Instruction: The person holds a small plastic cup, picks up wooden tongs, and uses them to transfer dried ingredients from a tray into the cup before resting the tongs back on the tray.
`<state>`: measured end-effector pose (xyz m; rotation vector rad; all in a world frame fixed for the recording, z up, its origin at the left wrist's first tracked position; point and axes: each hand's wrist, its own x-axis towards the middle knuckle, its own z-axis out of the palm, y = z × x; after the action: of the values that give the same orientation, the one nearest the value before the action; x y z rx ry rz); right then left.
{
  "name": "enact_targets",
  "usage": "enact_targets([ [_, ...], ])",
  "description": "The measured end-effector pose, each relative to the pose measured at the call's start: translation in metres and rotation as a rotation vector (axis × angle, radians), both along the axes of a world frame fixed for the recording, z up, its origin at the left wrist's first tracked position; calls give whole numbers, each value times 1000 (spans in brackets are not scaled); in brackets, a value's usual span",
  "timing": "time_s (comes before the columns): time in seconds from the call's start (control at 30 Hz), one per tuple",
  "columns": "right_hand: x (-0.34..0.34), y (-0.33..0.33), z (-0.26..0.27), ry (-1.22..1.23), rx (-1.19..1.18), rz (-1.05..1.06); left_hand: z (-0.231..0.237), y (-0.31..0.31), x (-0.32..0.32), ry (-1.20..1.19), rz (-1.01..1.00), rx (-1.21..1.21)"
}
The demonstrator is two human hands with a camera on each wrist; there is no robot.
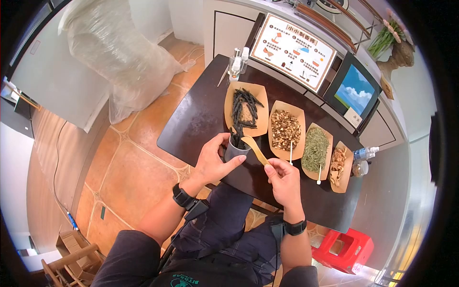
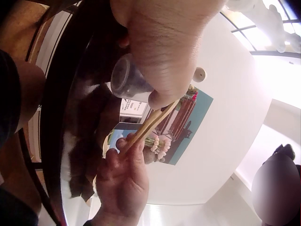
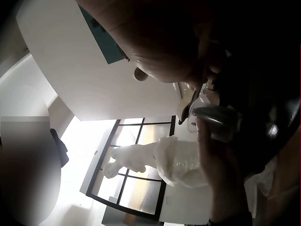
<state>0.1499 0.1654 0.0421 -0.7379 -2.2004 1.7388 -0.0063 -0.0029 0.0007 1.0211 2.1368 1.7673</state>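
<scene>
My left hand [image 1: 213,160] grips a small translucent plastic cup [image 1: 233,153] near the table's front edge. Dark dried strips [image 1: 237,138] stick up out of it. Between thumb and fingers, my right hand [image 1: 286,184] pinches a pair of bamboo tongs [image 1: 258,152], whose curved tips reach the cup's rim. In the left wrist view the two arms of the tongs [image 2: 149,125] lie close together. Just behind the cup is a paper tray [image 1: 262,117] of the same dark strips. The right wrist view is dark around the cup [image 3: 217,123].
Right of that tray stand paper trays of brown-white chopped bits [image 1: 285,128], dried green sprigs [image 1: 315,147] and pale curled slices [image 1: 338,165]. Small bottles [image 1: 235,67] and a sign [image 1: 293,50] are at the back. A red stool [image 1: 345,248] stands on the floor, right.
</scene>
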Motion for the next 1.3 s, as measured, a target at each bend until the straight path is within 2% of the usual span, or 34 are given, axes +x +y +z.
enact_targets([
  [0.03, 1, 1, 2, -47, -65, -7, 0, 0, 0, 10, 5, -1],
  [0.17, 6, 3, 9, -34, -42, -32, 1, -1, 0, 26, 22, -15],
  [0.23, 8, 5, 16, 94, 444, -36, 5, -1, 2, -6, 15, -54],
  [0.27, 9, 5, 22, 94, 444, -37, 4, -1, 2, -7, 14, -54],
  [0.33, 9, 4, 37, 64, 685, -12, 0, 1, 1, 33, 30, 5],
  [0.63, 2, -1, 54, 18, 821, 21, 0, 0, 2, 55, 27, -32],
  [0.77, 0, -2, 56, 8, 744, 2, 1, -1, 2, 56, 26, -30],
  [0.83, -2, -4, 54, 85, 672, -21, 1, -1, 2, 70, 27, -33],
  [0.97, -6, -10, 32, 151, 624, -58, 2, -1, 2, 66, 27, -43],
  [1.03, -7, -14, 20, 163, 509, -58, 4, 0, 2, 55, 17, -7],
  [1.17, -9, -18, 5, 175, 433, -67, 3, 0, 1, 55, 21, -11],
  [1.3, -4, -16, 10, 187, 460, -80, 4, -1, 2, 36, 27, -38],
])
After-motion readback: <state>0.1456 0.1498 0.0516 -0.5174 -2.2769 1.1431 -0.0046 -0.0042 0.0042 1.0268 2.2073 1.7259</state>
